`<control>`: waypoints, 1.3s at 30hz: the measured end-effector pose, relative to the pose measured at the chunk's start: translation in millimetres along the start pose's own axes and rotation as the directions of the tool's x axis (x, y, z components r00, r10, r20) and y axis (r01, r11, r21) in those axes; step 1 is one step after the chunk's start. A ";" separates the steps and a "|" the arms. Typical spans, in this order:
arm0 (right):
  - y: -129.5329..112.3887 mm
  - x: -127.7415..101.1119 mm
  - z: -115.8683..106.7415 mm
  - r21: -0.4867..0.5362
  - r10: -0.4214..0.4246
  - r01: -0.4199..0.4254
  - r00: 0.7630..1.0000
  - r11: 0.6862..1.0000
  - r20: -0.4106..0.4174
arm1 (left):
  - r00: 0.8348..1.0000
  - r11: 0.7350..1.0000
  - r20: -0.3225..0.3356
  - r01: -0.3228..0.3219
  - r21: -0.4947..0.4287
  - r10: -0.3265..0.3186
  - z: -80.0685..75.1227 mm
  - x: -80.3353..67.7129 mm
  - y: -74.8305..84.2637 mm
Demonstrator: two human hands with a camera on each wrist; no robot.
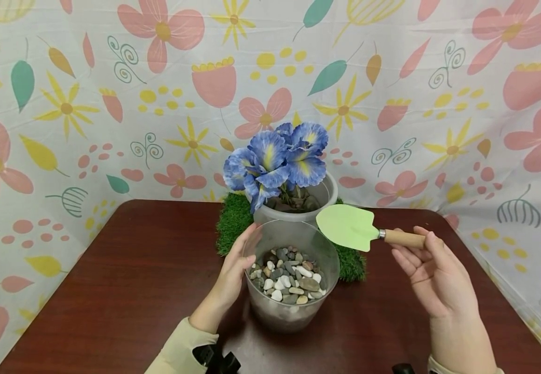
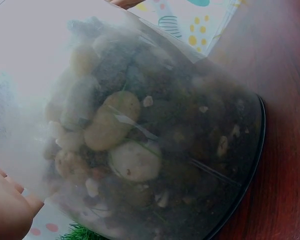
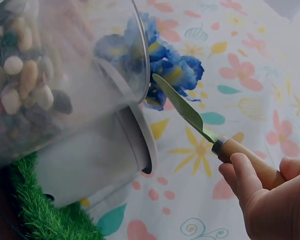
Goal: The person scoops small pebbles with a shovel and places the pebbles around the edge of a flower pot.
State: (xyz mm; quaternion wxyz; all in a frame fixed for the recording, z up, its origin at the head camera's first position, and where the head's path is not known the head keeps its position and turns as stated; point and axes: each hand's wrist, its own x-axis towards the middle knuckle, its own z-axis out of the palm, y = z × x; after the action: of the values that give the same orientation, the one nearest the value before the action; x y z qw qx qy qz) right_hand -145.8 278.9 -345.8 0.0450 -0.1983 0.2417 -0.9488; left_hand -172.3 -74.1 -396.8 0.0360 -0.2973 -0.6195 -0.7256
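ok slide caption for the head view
Left hand against a clear pot of pebbles, right hand holding a green trowel, blue flowers behind

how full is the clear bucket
Partly full. In the head view, the pebbles in the clear bucket lie below its rim, with bare wall showing above them; the right wrist view shows this too.

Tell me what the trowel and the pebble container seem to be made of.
Trowel blade: probably painted metal, thin and evenly pale green. Trowel handle: apparently wood, smooth and tan. Container: likely plastic, see-through but hazy, with pebbles showing through its wall; glass is possible.
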 end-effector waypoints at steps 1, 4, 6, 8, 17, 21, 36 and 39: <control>0.4 0.0 0.4 0.004 0.003 -0.003 1.000 1.000 0.015 | 1.000 1.000 0.001 -0.003 -0.001 0.003 0.1 0.1 -0.2; 1.6 0.0 1.4 0.005 0.006 -0.006 0.999 1.000 0.050 | 1.000 1.000 0.000 -0.008 0.000 0.008 0.4 0.1 -0.5; 2.4 0.1 1.8 0.001 0.004 -0.004 0.998 1.000 0.059 | 1.000 1.000 -0.002 -0.012 0.004 0.012 0.6 0.1 -0.5; 3.2 0.0 2.7 -0.009 -0.002 0.002 0.998 1.000 0.063 | 1.000 1.000 -0.003 -0.011 0.008 0.011 0.7 0.2 -0.4; 7.7 -0.1 8.8 -0.115 -0.037 0.042 0.998 0.992 0.048 | 1.000 1.000 -0.005 -0.020 0.011 0.020 0.7 0.3 -1.1; 10.5 0.1 12.3 -0.156 -0.058 0.060 0.998 0.986 0.017 | 1.000 1.000 -0.004 -0.025 0.011 0.025 0.6 0.3 -1.1; 18.8 -1.6 24.8 -0.291 -0.127 0.121 0.992 0.949 -0.002 | 1.000 1.000 -0.005 -0.018 0.020 0.018 0.4 0.3 -2.4; 21.5 -2.4 29.5 -0.347 -0.154 0.147 0.988 0.926 0.009 | 1.000 1.000 -0.005 -0.019 0.020 0.019 0.5 0.5 -2.0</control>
State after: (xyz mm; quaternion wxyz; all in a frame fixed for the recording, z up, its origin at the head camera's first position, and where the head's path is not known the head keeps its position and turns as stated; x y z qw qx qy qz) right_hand -132.1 247.5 -333.2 -0.0660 -0.2122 0.3896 -0.8938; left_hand -173.2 -73.0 -398.2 0.0477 -0.3008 -0.6237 -0.7199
